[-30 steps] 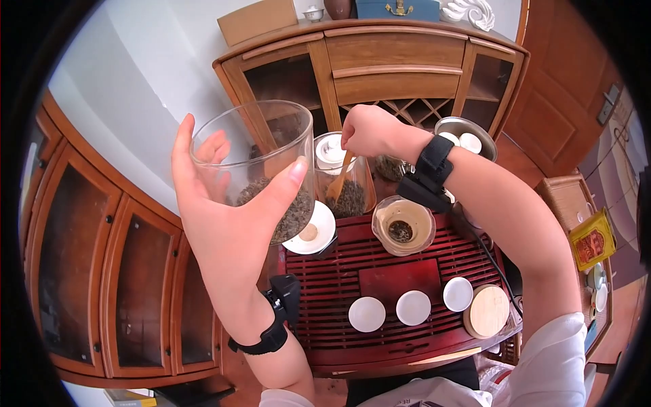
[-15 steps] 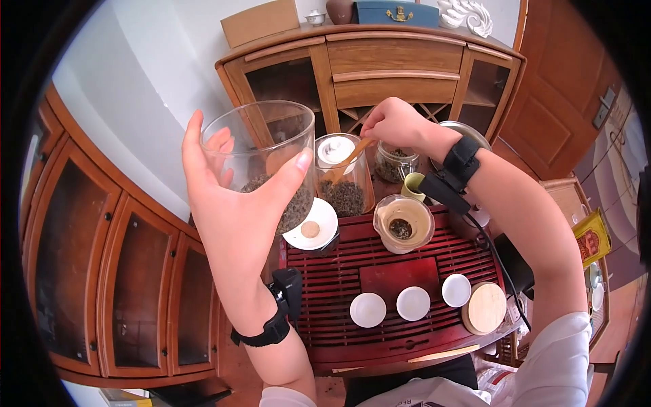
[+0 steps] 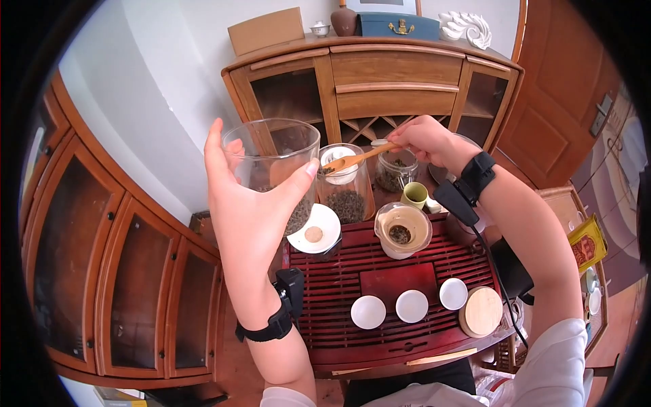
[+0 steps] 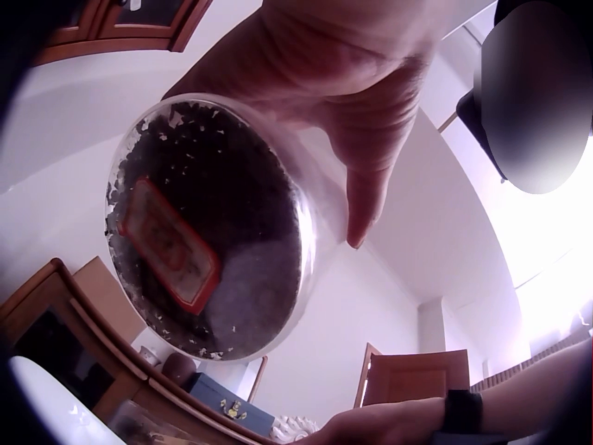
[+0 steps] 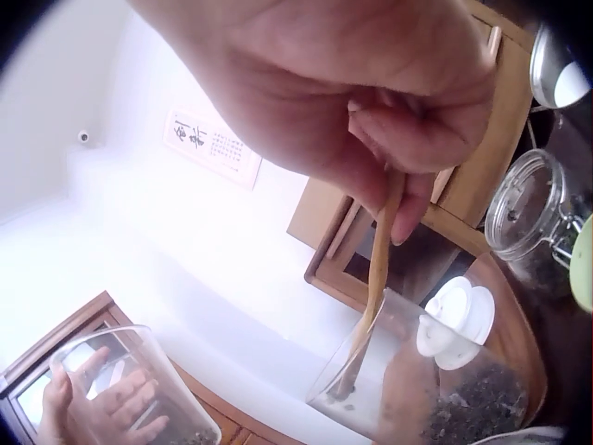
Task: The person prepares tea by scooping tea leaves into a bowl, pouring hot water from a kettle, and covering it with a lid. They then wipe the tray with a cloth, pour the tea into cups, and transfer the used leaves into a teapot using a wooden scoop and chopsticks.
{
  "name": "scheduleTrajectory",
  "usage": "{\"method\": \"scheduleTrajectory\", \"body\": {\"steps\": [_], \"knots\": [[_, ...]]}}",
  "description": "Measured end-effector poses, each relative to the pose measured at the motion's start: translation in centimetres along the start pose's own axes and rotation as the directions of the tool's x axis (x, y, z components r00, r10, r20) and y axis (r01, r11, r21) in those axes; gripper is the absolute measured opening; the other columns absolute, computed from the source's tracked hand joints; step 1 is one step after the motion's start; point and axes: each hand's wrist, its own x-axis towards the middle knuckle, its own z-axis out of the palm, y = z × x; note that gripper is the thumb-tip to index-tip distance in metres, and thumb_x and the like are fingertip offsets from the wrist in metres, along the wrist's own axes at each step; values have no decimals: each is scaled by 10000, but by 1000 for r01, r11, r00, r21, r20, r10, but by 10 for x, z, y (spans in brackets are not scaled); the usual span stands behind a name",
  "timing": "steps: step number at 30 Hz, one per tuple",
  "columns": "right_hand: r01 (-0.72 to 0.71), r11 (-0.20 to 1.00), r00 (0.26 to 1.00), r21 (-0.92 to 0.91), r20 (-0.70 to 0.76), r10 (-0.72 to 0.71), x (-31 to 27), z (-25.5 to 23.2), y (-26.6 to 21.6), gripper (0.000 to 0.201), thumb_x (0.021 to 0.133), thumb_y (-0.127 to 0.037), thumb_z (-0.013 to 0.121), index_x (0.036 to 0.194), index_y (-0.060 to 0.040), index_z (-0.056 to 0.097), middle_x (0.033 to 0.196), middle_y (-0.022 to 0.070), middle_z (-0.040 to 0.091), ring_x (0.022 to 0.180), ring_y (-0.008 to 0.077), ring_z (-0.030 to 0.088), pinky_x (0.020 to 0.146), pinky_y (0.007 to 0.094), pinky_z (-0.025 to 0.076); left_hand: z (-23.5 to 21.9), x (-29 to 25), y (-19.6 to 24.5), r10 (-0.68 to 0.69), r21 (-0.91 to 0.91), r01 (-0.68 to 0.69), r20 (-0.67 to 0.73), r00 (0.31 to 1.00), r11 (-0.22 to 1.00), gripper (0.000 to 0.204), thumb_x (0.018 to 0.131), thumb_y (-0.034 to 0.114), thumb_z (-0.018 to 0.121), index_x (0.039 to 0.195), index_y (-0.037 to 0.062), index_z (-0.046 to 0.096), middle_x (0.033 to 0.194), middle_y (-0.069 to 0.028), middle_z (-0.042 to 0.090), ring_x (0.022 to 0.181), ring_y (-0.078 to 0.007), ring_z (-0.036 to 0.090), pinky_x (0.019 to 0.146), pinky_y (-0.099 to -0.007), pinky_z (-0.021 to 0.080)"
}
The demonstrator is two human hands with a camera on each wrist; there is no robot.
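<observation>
A red slatted tray (image 3: pixel 399 279) spans the lower centre of the frame. Left of centre, a glass jar (image 3: pixel 285 146) is gripped by the widely spread left hand (image 3: pixel 247 207); smooth glass could slip. At centre stands a second jar (image 3: pixel 354 187). Upper right of it, the tightly curled right hand (image 3: pixel 427 141) pinches a wooden scoop (image 3: pixel 369 155); bumping the rim could scatter its dark leaves (image 3: pixel 326 171).

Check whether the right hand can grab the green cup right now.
Probably not: the right hand pinches the wooden scoop, though nothing seems to block the green cup from above.
</observation>
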Motion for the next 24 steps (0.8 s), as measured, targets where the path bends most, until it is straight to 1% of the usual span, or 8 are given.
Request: {"method": "scheduleTrajectory", "body": {"steps": [4, 8, 10, 13, 16, 17, 22, 24], "knots": [[-54, 993, 999, 106, 0, 55, 1, -9, 11, 171, 916, -56, 620, 1055, 8, 697, 886, 89, 709, 516, 1, 366, 414, 154, 278, 1, 1, -3, 8, 28, -8, 12, 1000, 1000, 1111, 628, 220, 930, 1511, 22, 286, 1382, -299, 481, 1312, -361, 476, 1064, -451, 412], [-51, 981, 999, 189, 23, 47, -1, -17, 18, 163, 926, -51, 610, 1062, 3, 680, 904, 90, 696, 516, -4, 348, 420, 139, 274, 2, 1, -5, 13, 86, -15, 26, 1000, 996, 1105, 630, 237, 929, 1506, 19, 293, 1394, -306, 473, 1319, -372, 474, 1068, -455, 414], [-31, 941, 999, 336, 51, 15, -4, -24, 15, 147, 925, -72, 624, 1044, -4, 676, 893, 84, 682, 517, -2, 345, 415, 139, 275, 2, 1, -5, 13, 83, -16, 32, 999, 996, 1100, 633, 242, 926, 1505, 19, 294, 1401, -310, 467, 1325, -378, 470, 1071, -457, 412], [60, 929, 998, 364, -10, -61, -24, -37, -16, 142, 951, -101, 612, 1042, -6, 665, 902, 78, 673, 518, 7, 330, 406, 151, 267, 3, 0, -4, 4, 112, -6, 19, 1000, 994, 1086, 642, 243, 920, 1502, 18, 296, 1406, -319, 459, 1339, -389, 458, 1082, -460, 404], [121, 938, 993, 326, -35, -116, -33, -46, -46, 146, 958, -107, 612, 1060, -17, 664, 882, 55, 654, 516, 1, 298, 405, 119, 258, 4, 0, -4, 13, 141, -15, 20, 1000, 990, 1078, 646, 242, 914, 1499, 13, 296, 1409, -324, 453, 1346, -394, 451, 1091, -459, 397], [135, 944, 990, 300, -14, -138, -38, -49, -55, 188, 965, -114, 602, 1116, -15, 655, 940, 45, 669, 532, -19, 330, 408, 119, 271, 4, 0, -3, 13, 163, -16, 22, 1000, 987, 1076, 645, 240, 913, 1497, 10, 297, 1407, -315, 457, 1347, -390, 452, 1093, -457, 397], [227, 941, 969, 250, 37, -244, -73, -40, -85, 194, 972, -137, 599, 1110, -18, 664, 925, 22, 668, 566, -17, 324, 434, 125, 256, 6, -1, 0, 33, 193, -40, 42, 999, 980, 1063, 643, 236, 910, 1486, -1, 307, 1397, -284, 475, 1344, -377, 458, 1094, -448, 397], [410, 909, 902, 78, 113, -417, -86, -30, -88, 195, 964, -142, 612, 1098, -12, 668, 929, 24, 685, 564, -9, 334, 448, 140, 268, 6, -1, 1, 24, 193, -32, 46, 999, 981, 1054, 642, 236, 910, 1480, 0, 316, 1390, -269, 485, 1337, -374, 463, 1093, -449, 398]]}}
